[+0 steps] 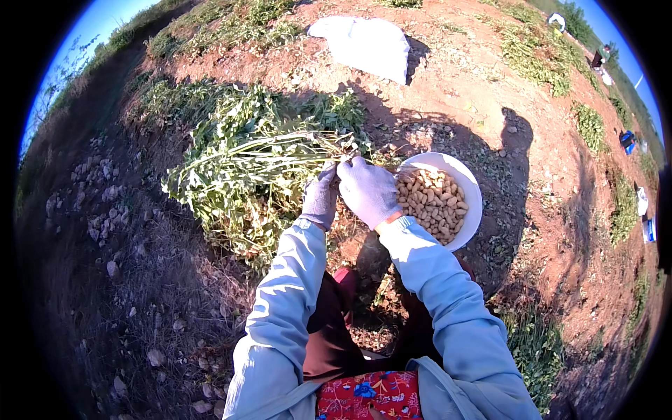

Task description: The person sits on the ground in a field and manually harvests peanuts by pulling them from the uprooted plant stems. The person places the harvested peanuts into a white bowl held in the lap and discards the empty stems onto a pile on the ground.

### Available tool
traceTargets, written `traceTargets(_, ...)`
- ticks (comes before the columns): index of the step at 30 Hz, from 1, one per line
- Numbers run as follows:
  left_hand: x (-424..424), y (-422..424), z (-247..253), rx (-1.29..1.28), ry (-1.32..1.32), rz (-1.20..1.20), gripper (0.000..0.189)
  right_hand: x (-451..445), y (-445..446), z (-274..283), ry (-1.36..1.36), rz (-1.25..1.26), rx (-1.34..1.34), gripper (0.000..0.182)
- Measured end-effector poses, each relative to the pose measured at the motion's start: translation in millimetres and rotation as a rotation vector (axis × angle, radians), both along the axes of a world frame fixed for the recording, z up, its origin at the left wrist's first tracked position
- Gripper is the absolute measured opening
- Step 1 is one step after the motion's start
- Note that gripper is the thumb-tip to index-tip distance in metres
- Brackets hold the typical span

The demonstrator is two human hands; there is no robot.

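My left hand [320,198], in a pale purple-grey glove, is closed around the root end of a bunch of uprooted peanut plants [262,152]. Their green stems and leaves stretch away to the left. My right hand [368,190], gloved alike, has its fingers bent at the same roots, touching or nearly touching my left fingertips. Whether a pod is between its fingers is hidden. Just right of it stands a white bucket [475,199] partly filled with peanuts in their shells [433,205].
A white sack [367,47] lies on the reddish soil ahead. Heaped plants [241,226] lie under the bunch, and stones [110,210] dot the shaded ground at left. Far right are a blue-and-white container [650,230] and a person [604,55] in the distance.
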State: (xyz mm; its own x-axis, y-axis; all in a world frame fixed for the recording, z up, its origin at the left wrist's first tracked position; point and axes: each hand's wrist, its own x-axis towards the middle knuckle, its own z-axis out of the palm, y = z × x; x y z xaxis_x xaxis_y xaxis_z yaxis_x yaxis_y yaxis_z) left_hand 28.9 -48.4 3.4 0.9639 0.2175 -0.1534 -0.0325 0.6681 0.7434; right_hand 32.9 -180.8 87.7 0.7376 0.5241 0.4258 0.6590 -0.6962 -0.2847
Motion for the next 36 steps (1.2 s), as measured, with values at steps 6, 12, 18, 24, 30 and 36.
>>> traceTargets(6, -2.9, -10.9, 7.6, -0.033, 0.065, -0.053, 0.022, -6.0, -6.9, 4.4, 0.052, -0.102, 0.011, 0.014)
traceTargets(12, 5.1, -17.7, 4.7, -0.028, 0.106, -0.049, 0.024, -3.0, -14.9, -2.9, 0.111, -0.141, 0.095, 0.013)
traceTargets(18, -2.9, -22.9, 17.3, 0.988, 0.076, -0.073, 0.024, 1.3, -18.4, -19.2, 0.117, -0.208, 0.222, 0.008)
traceTargets(24, 5.5, 9.4, -33.4, 1.499, -0.116, 0.122, 0.037, 8.2, -18.3, -26.1, 0.213, -0.129, 0.424, 0.013)
traceTargets(30, 6.3, 15.5, -43.1, 1.686, -0.204, 0.090, 0.042, 4.7, -25.5, -28.9, 0.219, -0.220, 0.328, 0.011)
traceTargets(36, 18.3, -25.3, -4.0, 0.194, 0.348, 0.177, 0.026, 10.7, -23.0, -31.6, 0.037, -0.168, 0.498, 0.008)
